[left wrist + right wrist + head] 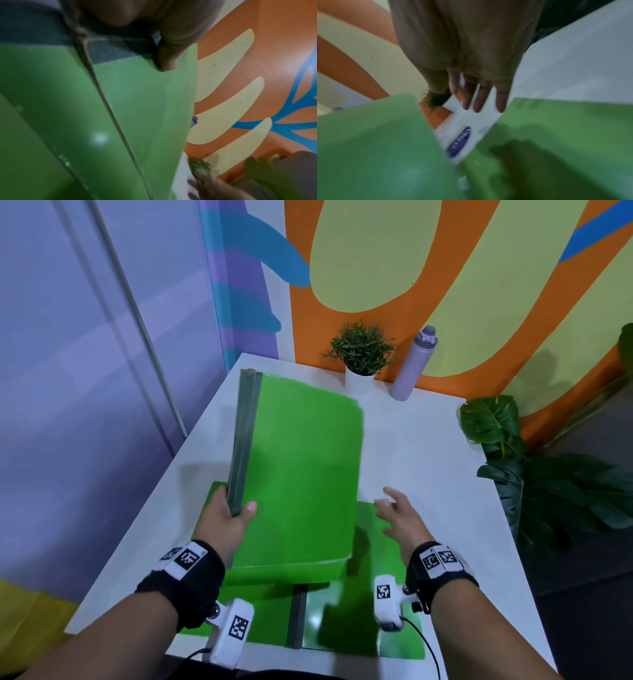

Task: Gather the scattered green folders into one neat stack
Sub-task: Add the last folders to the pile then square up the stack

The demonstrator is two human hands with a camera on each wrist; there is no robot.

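Observation:
My left hand grips a bundle of green folders by its grey spine, thumb on the top cover, holding it tilted above the white table. In the left wrist view the thumb presses the green cover. More green folders lie flat on the table near the front edge, one with a grey spine. My right hand hovers open over them, right of the held bundle, fingers spread and holding nothing.
A small potted plant and a lilac bottle stand at the table's back edge against the painted wall. A large leafy plant stands off the table's right side. A blue-labelled white item shows in the right wrist view.

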